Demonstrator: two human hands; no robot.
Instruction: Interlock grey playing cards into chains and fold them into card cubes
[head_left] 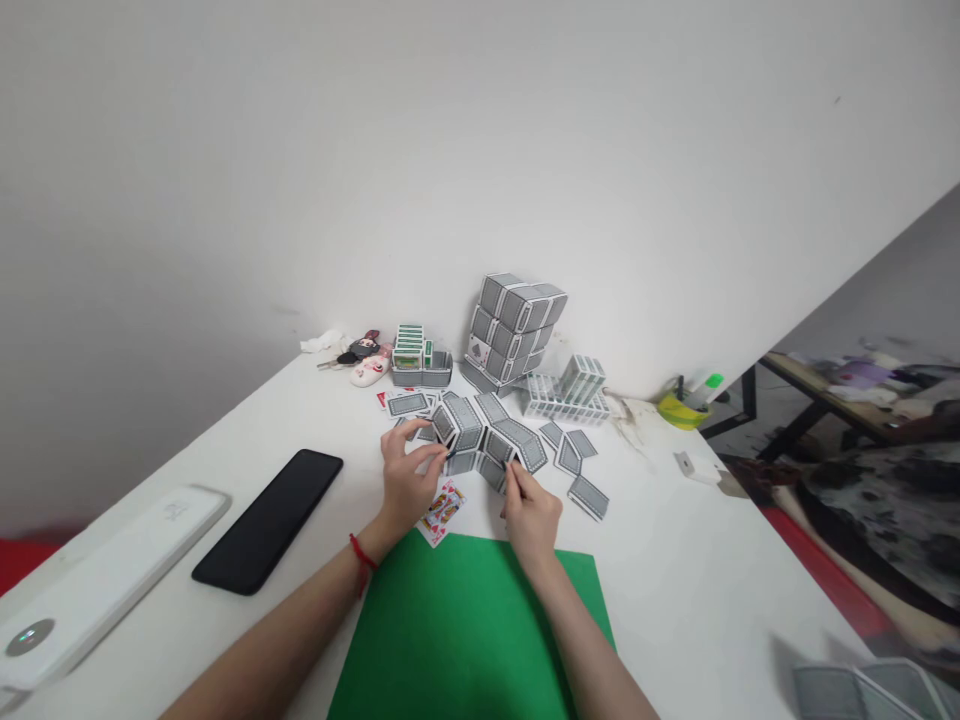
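Note:
Between my hands is a structure of folded playing cards [463, 425] with grey patterned backs, its parts joined into box-like shapes. My left hand [409, 475] pinches the left side of it, thumb and forefinger closed on a card edge. My right hand [531, 510] pinches the lower right part with its fingertips. Just below the structure a face-up king card [442, 512] lies at the edge of the green mat [465, 630]. Behind stands a tall stack of card boxes [512, 330], leaning against the wall.
Loose cards [589, 495] lie to the right. Small card boxes [410, 345] and a striped card tray [566, 402] stand at the back. On the left are a black phone [268, 520] and a white device [112, 580]. A yellow holder [682, 410] sits at the right edge.

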